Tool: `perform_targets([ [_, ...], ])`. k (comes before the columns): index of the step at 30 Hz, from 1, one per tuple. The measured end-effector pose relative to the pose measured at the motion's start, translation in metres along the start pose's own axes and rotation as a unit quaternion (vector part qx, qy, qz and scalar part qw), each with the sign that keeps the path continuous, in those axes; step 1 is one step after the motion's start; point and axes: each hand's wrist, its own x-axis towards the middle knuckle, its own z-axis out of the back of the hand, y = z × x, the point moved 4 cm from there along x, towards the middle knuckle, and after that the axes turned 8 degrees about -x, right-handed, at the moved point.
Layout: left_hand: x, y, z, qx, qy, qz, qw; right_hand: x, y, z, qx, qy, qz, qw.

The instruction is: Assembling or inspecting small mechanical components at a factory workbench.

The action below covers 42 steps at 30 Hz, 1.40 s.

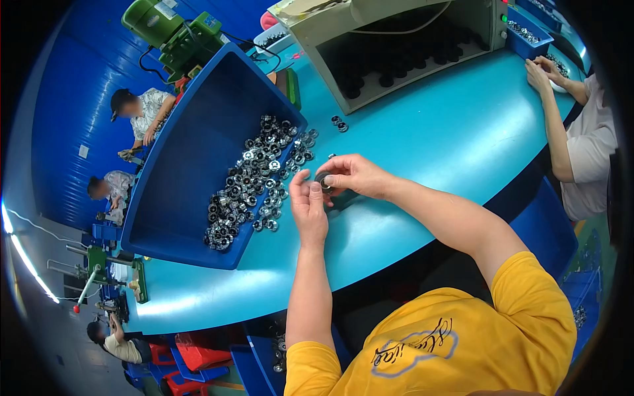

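Over the turquoise table, my left hand (pixel 308 210) and my right hand (pixel 360 176) meet at a small dark ring-shaped part (pixel 323 179). The fingertips and thumbs of both hands are closed on it, and they partly hide it. Just left of my hands, many small round metal parts with dark centres (pixel 249 178) are heaped along the low side of a big blue bin (pixel 175 158). More of these parts (pixel 269 210) lie loose on the table beside the bin. A few others (pixel 339 123) lie farther back.
A beige open-fronted box (pixel 396 66) with dark round pieces inside stands at the back. A green machine (pixel 172 30) is behind the bin. At the right, a person's hands (pixel 543 74) work near a small blue bin (pixel 528 41). Other people sit at the far left.
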Motion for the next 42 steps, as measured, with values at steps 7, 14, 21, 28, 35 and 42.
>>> perform_targets([
  [7,0.001,-0.015,0.009,0.064,-0.005,-0.020,0.998,-0.001,0.012,-0.013,-0.141,-0.083,0.080,0.983],
  [14,0.004,-0.005,0.009,-0.014,0.027,-0.004,1.000,0.000,0.004,-0.003,0.112,-0.011,-0.021,0.993],
  [21,0.003,-0.013,0.003,-0.021,0.034,-0.028,0.999,-0.004,0.023,-0.002,0.095,0.029,-0.009,0.995],
  [28,0.000,-0.014,-0.001,-0.115,0.046,0.005,0.992,-0.022,0.051,-0.003,-0.302,-0.083,0.280,0.907],
  [35,0.002,0.002,0.009,-0.124,0.079,0.033,0.989,-0.021,0.056,0.001,-0.352,-0.096,0.307,0.879],
  [42,0.001,-0.016,-0.007,-0.082,0.026,-0.024,0.996,-0.011,0.031,0.003,-0.110,-0.030,0.047,0.992],
])
